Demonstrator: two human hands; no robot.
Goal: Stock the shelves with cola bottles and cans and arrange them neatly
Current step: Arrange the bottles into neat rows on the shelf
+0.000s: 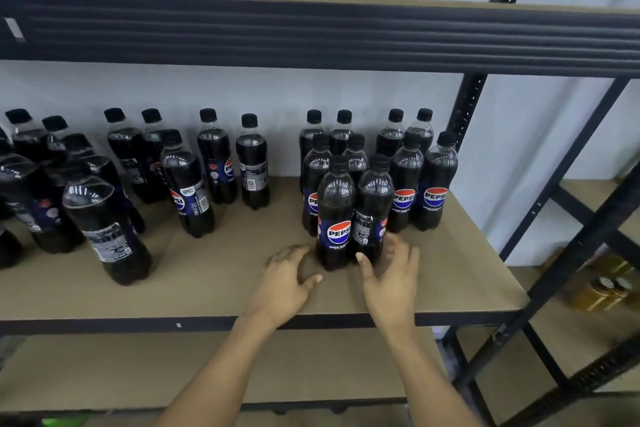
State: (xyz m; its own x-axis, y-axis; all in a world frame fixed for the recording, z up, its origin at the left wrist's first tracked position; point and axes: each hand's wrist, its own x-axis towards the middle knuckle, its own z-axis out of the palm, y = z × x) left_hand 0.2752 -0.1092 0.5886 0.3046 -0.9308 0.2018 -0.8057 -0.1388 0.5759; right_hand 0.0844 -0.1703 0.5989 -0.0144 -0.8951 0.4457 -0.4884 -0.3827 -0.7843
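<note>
FREE: bare front strip of shelf (225, 291); open lane to the back wall between the lone bottle (253, 163) and the right cluster (405, 184) | BLOCKED: left crowd of bottles (104, 222) stands loosely scattered, nearly to the front edge; right cluster tightly packed | OVERHEAD: upper shelf beam (311, 35) | RIGHT: upright post (465, 107) just beside the cluster

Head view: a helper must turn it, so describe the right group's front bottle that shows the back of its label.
On the brown shelf board, find the tight cluster of bottles at its right end. Two stand at its front, just beyond the left hand and right hand; take the right-hand bottle. Its label's back panel faces out, while its neighbour shows the Pepsi logo.
</note>
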